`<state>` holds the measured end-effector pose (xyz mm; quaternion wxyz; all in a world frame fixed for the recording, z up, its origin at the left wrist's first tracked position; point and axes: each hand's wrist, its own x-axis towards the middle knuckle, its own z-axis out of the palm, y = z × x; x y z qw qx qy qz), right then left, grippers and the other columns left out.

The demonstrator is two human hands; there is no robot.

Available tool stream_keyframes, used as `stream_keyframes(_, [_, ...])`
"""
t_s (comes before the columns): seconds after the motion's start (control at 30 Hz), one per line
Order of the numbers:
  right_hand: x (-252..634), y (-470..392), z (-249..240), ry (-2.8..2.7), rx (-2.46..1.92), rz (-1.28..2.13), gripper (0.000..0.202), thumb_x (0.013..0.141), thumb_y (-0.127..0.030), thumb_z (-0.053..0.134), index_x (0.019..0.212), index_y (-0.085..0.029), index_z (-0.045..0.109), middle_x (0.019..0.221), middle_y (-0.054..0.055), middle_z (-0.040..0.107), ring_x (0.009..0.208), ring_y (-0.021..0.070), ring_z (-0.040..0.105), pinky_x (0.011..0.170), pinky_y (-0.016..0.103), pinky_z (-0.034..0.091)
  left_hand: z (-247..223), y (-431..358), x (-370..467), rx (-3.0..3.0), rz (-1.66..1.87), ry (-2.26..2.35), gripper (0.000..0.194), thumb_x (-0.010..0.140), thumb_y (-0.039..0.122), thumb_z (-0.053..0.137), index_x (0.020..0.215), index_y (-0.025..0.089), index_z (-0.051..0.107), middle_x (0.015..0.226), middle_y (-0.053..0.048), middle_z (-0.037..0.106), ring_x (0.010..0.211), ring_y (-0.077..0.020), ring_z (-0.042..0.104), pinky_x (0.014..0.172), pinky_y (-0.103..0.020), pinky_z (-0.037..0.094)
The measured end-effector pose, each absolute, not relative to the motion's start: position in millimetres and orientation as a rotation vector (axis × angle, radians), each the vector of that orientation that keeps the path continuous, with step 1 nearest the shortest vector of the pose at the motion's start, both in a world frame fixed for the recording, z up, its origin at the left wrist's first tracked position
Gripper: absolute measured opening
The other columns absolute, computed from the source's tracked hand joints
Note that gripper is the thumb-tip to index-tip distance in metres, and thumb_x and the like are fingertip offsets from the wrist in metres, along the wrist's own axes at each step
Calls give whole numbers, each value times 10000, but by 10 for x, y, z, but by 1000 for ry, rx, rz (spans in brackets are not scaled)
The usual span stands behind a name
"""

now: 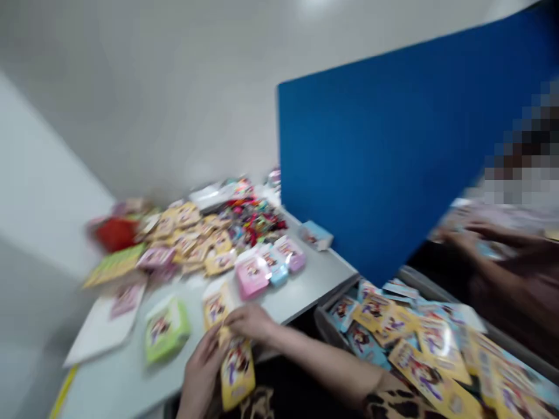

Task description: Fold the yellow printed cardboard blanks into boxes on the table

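Note:
Near the table's front edge, a yellow printed packet hangs down toward my lap. My left hand is closed at its upper left side. My right hand pinches at the packet's top, fingertips close to those of the left. Just beyond the fingers lies another yellow packet on the table. A green packet stack sits to the left. Behind the right hand are a pink stack, a blue stack and a purple stack. Motion blur softens the fingertips.
A heap of yellow packets and a pile of colourful small items cover the table's back. A blue partition rises on the right. Below it, a grey bin holds many packets. A co-worker's hands are beyond it.

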<state>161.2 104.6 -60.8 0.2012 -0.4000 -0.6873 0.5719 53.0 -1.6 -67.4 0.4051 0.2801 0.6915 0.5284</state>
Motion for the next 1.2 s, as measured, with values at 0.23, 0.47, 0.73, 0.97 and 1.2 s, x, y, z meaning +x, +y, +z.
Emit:
stream_keyframes(0.23, [1526,1024,-1023,-1939,-1019,1755,284,824,-226,564,995,-177,786,1053,63,779,976,206,713,903,322,551,-1109,-191,417,472,1661,1373,711,654,373,887,1293,190,635,1166,-115,750,992,-259,723,881,-383,587])
stream_keyframes(0.47, [1520,1026,-896,-2192,-1052,1482,242,844,-273,603,984,-244,798,941,37,788,898,221,722,825,322,548,-1213,-190,405,432,1700,1318,629,702,382,863,1267,190,662,1257,-121,722,1137,-280,676,993,-408,536])
stream_keyframes(0.73, [1581,1105,-785,-2505,-798,1465,316,948,-257,489,1092,-207,766,1009,76,783,881,209,731,771,286,553,-1241,-142,342,354,1700,1298,619,679,372,885,1235,195,679,1165,-107,760,1055,-275,712,958,-425,557])
stream_keyframes(0.97, [1439,1211,-961,-2282,-946,1652,332,891,-197,536,1108,-229,786,1105,49,780,1024,222,733,953,368,567,-1261,-87,278,463,1706,1369,547,708,365,862,1199,195,689,1091,-89,779,1019,-254,718,943,-399,564])
stream_keyframes(1.2, [1322,1160,-1020,-2311,-1016,1588,338,895,-170,527,1081,-231,803,1031,48,794,992,239,751,949,386,583,-1338,-105,203,407,1698,1351,536,735,361,848,1218,205,678,1099,-81,773,1030,-249,713,937,-385,559])
